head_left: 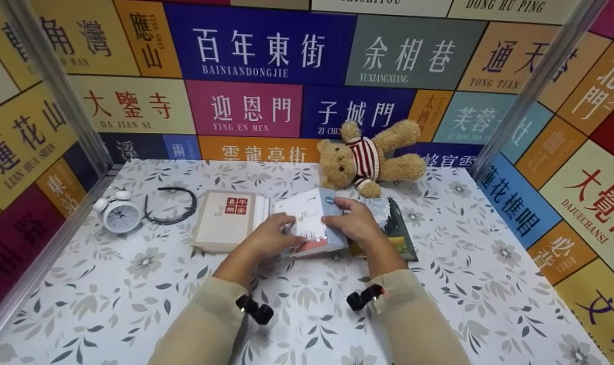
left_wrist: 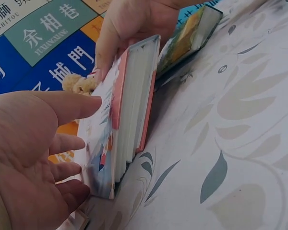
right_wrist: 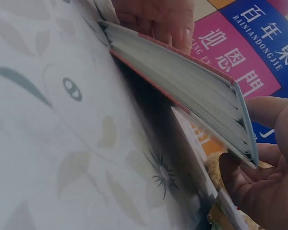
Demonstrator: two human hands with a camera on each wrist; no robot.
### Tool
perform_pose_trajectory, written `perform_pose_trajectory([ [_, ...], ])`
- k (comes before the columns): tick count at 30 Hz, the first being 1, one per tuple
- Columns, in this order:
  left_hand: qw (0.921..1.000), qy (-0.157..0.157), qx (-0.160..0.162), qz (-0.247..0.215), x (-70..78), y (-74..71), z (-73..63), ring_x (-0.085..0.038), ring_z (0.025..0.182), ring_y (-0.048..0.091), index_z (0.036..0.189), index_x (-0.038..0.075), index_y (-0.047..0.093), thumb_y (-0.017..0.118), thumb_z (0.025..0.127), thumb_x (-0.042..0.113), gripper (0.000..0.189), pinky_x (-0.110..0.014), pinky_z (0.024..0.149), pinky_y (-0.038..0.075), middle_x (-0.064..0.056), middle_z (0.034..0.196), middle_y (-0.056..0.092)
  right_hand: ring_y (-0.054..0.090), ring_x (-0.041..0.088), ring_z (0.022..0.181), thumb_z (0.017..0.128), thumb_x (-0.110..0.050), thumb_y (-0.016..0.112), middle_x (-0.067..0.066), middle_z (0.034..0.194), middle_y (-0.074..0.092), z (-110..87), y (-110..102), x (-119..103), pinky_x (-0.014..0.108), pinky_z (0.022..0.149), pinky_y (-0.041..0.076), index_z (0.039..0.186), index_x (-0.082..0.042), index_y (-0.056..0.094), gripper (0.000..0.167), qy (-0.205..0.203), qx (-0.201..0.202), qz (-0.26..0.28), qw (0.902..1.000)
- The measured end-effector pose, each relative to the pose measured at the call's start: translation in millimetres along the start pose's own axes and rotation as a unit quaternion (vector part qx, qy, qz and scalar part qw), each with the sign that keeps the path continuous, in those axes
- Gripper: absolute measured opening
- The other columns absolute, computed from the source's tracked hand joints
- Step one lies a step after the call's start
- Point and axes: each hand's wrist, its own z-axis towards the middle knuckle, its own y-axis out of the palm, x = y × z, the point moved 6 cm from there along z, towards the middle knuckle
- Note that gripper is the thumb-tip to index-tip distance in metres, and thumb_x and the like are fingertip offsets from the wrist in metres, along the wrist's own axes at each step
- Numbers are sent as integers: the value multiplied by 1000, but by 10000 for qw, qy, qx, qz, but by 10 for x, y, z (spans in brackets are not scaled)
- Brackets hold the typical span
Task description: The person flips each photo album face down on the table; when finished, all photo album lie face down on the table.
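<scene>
A white book (head_left: 312,223) with blue and red areas on its cover stands tilted off the table, its right side raised. My right hand (head_left: 355,220) pinches it across the blue spine (right_wrist: 247,124), with fingers on both covers. My left hand (head_left: 271,235) is at the book's left part, its fingers fairly straight and touching the front cover (left_wrist: 103,139). Page edges (left_wrist: 134,96) face me. To the left lies a beige book (head_left: 225,223) with red squares. On the right, partly behind my right hand, lies a green and yellow picture book (head_left: 400,228).
A teddy bear (head_left: 365,157) in a striped shirt lies at the back against the lettered wall (head_left: 251,109). A white alarm clock (head_left: 118,213) and a black headband (head_left: 172,220) sit at the left. Floral cloth (head_left: 307,314) covers the table.
</scene>
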Motion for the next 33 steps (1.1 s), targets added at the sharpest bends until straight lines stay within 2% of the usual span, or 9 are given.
perform_pose_trajectory([
  [5,9992,-12,50,392,9,-3,-4,-44,160,35,150,6,61,85,89,32,70,-57,134,26,-22,171,39,47,31,154,88,-21,88,10,168,48,-13,12,-9,43,127,42,161,-11,49,83,-66,28,-277,9996],
  [8,9986,-9,84,527,7,-1,3,-44,159,36,149,6,61,86,87,31,71,-56,134,27,-21,171,40,51,31,151,88,-23,88,10,167,50,-23,13,-17,44,123,47,161,-15,50,82,-46,91,-414,9991],
  [14,9986,-101,105,500,4,-11,10,-43,159,37,148,7,63,88,85,31,72,-56,134,27,-18,171,40,56,34,143,87,-27,89,13,162,54,-43,0,-28,46,115,53,157,-23,56,77,-75,180,-782,9967],
  [18,9982,-214,106,546,-7,-32,6,-41,161,34,149,10,63,87,86,33,72,-56,135,25,-15,173,39,53,34,147,87,-29,89,11,164,53,-34,6,-22,48,121,48,155,-20,57,76,-147,126,-1062,9942],
  [25,9955,-213,169,906,-16,-38,11,-39,162,32,149,13,63,88,84,31,72,-54,134,27,-9,173,40,55,35,146,87,-31,88,13,158,59,-3,16,-3,50,121,48,156,-18,57,77,-247,97,-1336,9907],
  [33,9962,-186,152,837,-17,-54,29,-39,162,32,148,11,65,88,84,25,69,-53,135,26,-9,173,40,51,32,151,88,-33,87,10,160,59,2,3,9,48,127,41,158,-16,54,79,-288,87,-1557,9873],
])
